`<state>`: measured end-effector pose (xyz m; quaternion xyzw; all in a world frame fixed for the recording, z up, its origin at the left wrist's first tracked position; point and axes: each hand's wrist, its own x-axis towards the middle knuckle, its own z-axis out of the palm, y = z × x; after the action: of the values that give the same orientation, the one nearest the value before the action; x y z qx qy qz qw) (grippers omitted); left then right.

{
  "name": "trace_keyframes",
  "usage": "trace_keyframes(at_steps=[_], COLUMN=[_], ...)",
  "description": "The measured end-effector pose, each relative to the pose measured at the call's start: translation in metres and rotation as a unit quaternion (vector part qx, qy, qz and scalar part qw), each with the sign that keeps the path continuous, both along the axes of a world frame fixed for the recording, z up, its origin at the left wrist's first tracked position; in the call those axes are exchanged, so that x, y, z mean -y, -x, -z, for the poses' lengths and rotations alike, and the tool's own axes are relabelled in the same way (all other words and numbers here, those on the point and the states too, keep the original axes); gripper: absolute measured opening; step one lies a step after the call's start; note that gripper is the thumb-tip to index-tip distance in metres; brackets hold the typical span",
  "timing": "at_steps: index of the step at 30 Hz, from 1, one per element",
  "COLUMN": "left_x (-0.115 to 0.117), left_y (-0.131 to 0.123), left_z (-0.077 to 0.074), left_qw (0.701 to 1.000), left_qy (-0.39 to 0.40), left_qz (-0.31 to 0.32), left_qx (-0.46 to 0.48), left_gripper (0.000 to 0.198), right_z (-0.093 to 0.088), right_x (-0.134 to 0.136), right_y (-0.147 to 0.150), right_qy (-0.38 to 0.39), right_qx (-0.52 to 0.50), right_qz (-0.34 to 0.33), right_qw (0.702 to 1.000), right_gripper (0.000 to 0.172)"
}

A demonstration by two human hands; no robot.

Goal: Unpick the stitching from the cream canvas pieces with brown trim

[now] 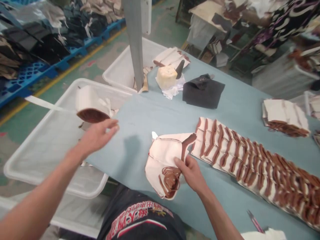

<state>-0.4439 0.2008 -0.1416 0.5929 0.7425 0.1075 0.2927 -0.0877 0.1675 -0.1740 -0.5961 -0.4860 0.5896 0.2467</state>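
My right hand (192,171) grips the edge of a cream shoe upper (165,151) with brown trim and a bunch of brown laces, holding it just above the table. My left hand (98,136) is stretched out over the table's left edge, fingers extended and holding nothing. Just beyond it, another cream piece with a brown lining (90,101) appears at the white plastic bin (10,166); whether it rests or is in the air I cannot tell. To the right, a long overlapping row of cream-and-brown uppers (230,150) lies on the blue-green table (147,110).
A grey post (133,43) rises at the table's back left, beside a second white bin (112,71). Further back lie a yellowish block (167,76) and black cloth (205,91). More uppers (285,113) are stacked right. Small snips (255,221) lie near the front edge.
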Motion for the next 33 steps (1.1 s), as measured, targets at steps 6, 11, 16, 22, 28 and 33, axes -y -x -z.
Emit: trace_keyframes(at_steps=[6,11,16,22,28,33], left_x=[0.058,0.056,0.04,0.02,-0.008,-0.037], left_y=[-0.105,-0.115,-0.098,-0.094,-0.096,-0.093], left_z=[0.011,0.014,0.015,0.004,0.002,0.003], left_qw=[0.941,0.906,0.888,0.902,0.941,0.993], left_qy=[0.021,0.052,0.092,0.15,0.148,0.071], left_qz=[0.044,0.007,-0.03,-0.008,-0.025,-0.002], left_qx=[0.336,0.419,0.449,0.406,0.305,0.092], left_gripper=[0.048,0.069,0.082,0.079,0.072,0.06], right_z=[0.003,0.025,0.033,0.035,0.029,0.008], right_x=[-0.017,-0.044,-0.066,-0.077,-0.084,-0.082], right_y=[0.015,0.041,0.063,0.074,0.074,0.066], right_qy=[0.018,0.029,0.036,0.032,-0.015,-0.072], right_qx=[-0.019,-0.058,-0.123,-0.143,-0.098,-0.041], right_qz=[-0.004,0.005,0.002,-0.008,-0.01,-0.024], right_qw=[1.0,0.998,0.992,0.989,0.995,0.996], right_gripper=[0.053,0.06,0.066,0.072,0.064,0.051])
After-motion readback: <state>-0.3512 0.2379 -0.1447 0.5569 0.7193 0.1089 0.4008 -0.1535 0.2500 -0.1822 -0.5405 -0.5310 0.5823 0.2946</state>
